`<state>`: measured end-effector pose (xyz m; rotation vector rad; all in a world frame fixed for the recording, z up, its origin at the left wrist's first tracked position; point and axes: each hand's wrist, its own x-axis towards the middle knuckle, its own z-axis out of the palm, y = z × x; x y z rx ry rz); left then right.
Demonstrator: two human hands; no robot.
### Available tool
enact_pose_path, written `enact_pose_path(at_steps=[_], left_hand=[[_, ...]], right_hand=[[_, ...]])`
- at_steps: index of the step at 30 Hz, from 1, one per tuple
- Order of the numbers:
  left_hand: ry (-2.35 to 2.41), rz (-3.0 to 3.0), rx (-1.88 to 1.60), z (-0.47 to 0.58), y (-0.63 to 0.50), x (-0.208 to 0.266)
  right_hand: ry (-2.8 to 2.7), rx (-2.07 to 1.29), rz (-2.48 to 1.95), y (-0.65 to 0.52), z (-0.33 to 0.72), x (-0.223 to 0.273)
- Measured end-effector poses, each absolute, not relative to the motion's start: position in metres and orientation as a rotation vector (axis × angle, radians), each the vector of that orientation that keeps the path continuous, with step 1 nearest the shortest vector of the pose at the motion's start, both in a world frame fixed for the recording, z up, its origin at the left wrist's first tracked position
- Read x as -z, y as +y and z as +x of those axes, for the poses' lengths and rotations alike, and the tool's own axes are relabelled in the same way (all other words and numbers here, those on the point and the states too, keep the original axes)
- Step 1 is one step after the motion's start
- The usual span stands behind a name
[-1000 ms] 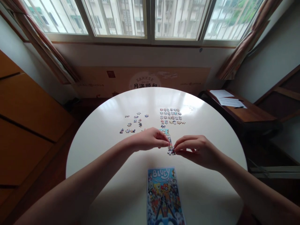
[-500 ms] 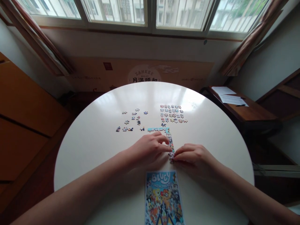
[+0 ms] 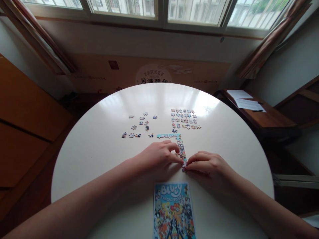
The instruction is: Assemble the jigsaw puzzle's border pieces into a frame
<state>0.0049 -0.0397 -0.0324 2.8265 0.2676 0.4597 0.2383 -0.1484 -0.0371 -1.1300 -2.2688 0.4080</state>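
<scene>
An L-shaped run of joined jigsaw pieces lies on the white table, with a light-blue top row (image 3: 167, 136) and a multicoloured strip (image 3: 181, 146) coming down toward me. My left hand (image 3: 161, 156) is on the strip's left side, its curled finger and thumb gripping the edge near the lower end. From the right, my right hand (image 3: 208, 164) pinches the lowest puzzle piece (image 3: 184, 168), partly covered by the fingertips. Just nearer to me lies a colourful reference picture (image 3: 174, 209) headed "BLUEY".
Loose puzzle pieces (image 3: 147, 127) are scattered at the left of the round table (image 3: 99, 156). More pieces (image 3: 184, 120) stand in rows behind the joined strip. A wooden side table (image 3: 271, 116) with papers (image 3: 249, 104) is at the right, below the windows.
The lowest piece, slightly askew at the strip's end before, now sits more in line with it. Both hands have barely moved; the camera view has shifted a little.
</scene>
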Motion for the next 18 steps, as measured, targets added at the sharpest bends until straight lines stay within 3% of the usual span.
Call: enact_pose_path(at_steps=[18], left_hand=[[0.242,2.828,-0.392,0.0043,-0.0368,0.0304]], right_hand=[[-2.138,-0.422,-1.219,-0.1478,0.2451,0.0404]])
